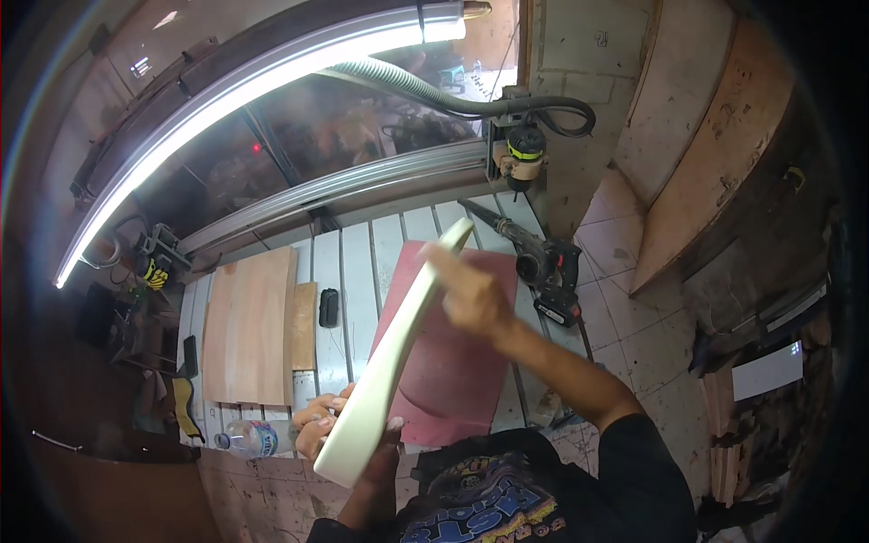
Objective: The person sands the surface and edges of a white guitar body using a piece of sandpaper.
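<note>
So the left hand [317,425] has its fingers curled around the near end of a pale cream-green curved piece [385,362], thumb tip peeking out on the other side, so that end is pinched pretty firmly. The right hand [478,297] is up by the far end, with the fingers bunched and at least one stretched along the edge. It's motion-blurred though, so I can't tell if they're actually pinching the piece or just touching it. The piece itself is tilted, held up above the surface [356,262], which is white and slatted with dark grooves.

Right under it there's a pinkish-red sheet [457,362] lying flat. Just to the right of that sheet's far corner sits a black cordless blower [548,271], nozzle pointing away from the person. Over on the left you've got a small black case [329,308], then a narrow wooden board [305,326] partly tucked beside/under a bigger light wood panel [249,326]. A clear plastic bottle [251,439] lies on its side at the near edge, close to the left hand.

Further out, a metal gantry rail [362,192] runs across the back, with a black and yellow-green router motor [525,147] at its right end and a ribbed grey hose [407,83] behind. A lit tube light [262,98] hangs over everything.
</note>
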A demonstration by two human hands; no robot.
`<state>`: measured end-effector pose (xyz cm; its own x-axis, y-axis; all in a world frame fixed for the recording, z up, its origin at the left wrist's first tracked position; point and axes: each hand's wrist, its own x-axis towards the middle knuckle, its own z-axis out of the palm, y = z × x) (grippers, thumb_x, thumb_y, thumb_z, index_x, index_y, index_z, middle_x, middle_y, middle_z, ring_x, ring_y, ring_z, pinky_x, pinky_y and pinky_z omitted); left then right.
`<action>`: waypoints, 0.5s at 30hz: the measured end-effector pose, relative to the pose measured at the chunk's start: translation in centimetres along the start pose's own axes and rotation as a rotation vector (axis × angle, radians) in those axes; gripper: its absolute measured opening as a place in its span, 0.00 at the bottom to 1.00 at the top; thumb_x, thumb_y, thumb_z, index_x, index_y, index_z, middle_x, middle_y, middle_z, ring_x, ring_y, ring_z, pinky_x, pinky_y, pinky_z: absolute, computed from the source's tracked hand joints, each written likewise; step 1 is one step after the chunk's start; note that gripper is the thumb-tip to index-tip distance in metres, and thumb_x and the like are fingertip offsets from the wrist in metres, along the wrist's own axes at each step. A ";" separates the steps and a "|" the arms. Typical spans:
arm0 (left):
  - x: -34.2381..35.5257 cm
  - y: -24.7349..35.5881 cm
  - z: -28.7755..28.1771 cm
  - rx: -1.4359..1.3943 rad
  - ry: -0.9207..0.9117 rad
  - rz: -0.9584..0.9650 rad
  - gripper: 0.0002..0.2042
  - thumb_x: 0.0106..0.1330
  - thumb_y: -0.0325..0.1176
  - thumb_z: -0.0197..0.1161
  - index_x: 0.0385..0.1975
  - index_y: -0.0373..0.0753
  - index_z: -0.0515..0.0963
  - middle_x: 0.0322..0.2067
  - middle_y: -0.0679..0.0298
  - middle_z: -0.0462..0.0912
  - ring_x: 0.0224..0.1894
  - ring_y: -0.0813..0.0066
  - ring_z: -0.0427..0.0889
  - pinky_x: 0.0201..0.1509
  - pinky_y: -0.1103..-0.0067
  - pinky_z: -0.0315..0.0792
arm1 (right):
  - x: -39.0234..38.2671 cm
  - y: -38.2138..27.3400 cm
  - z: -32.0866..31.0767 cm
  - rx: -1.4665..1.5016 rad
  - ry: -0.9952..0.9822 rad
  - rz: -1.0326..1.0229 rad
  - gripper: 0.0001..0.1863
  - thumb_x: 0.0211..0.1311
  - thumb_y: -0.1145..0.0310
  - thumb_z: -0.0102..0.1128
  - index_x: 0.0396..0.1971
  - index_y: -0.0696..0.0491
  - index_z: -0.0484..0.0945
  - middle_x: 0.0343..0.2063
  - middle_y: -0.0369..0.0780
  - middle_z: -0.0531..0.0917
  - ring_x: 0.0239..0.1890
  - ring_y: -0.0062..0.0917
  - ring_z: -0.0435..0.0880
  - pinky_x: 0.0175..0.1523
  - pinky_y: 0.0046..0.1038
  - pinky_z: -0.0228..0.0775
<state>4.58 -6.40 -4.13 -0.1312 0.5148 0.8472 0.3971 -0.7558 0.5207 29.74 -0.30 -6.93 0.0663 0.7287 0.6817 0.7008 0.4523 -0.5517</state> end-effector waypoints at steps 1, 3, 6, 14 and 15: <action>0.0 -0.1 -0.1 -0.050 0.025 -0.019 0.43 0.55 0.62 0.80 0.54 0.37 0.61 0.44 0.59 0.66 0.45 0.64 0.72 0.49 0.68 0.73 | -0.4 -3.4 0.4 0.081 -0.071 -0.077 0.36 0.50 0.87 0.47 0.65 0.61 0.77 0.64 0.52 0.80 0.66 0.42 0.80 0.72 0.37 0.73; 0.0 -0.3 -0.4 -0.023 0.006 0.009 0.41 0.53 0.58 0.83 0.50 0.39 0.62 0.46 0.61 0.64 0.44 0.63 0.72 0.47 0.66 0.75 | -0.5 -4.1 0.2 0.099 -0.140 -0.183 0.36 0.50 0.87 0.48 0.65 0.60 0.77 0.64 0.51 0.79 0.66 0.42 0.80 0.71 0.38 0.74; 0.8 -0.2 -1.1 0.083 -0.128 -0.016 0.39 0.53 0.57 0.83 0.51 0.40 0.64 0.47 0.64 0.64 0.46 0.62 0.72 0.48 0.65 0.75 | 0.6 -0.6 -0.2 -0.019 -0.103 -0.154 0.36 0.50 0.87 0.49 0.65 0.60 0.76 0.66 0.50 0.78 0.67 0.43 0.79 0.71 0.39 0.74; 1.8 -1.6 -1.4 -0.118 -0.153 -0.240 0.45 0.57 0.55 0.81 0.62 0.32 0.63 0.55 0.52 0.74 0.58 0.54 0.79 0.61 0.61 0.77 | -0.9 -12.0 1.4 0.666 -0.206 -0.046 0.39 0.57 0.89 0.53 0.72 0.52 0.71 0.74 0.50 0.68 0.76 0.41 0.67 0.80 0.36 0.59; 2.4 -0.2 -0.9 -0.194 -0.096 -0.324 0.47 0.57 0.60 0.80 0.63 0.31 0.64 0.56 0.50 0.77 0.58 0.56 0.80 0.66 0.61 0.74 | -1.2 -11.8 1.6 0.707 -0.217 -0.094 0.40 0.57 0.89 0.53 0.72 0.51 0.71 0.75 0.50 0.67 0.77 0.41 0.64 0.81 0.36 0.55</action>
<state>3.38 -5.39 -2.09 -0.1324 0.7677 0.6270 0.1688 -0.6059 0.7775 20.26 -5.68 -1.98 -0.1647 0.7226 0.6714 0.0671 0.6873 -0.7233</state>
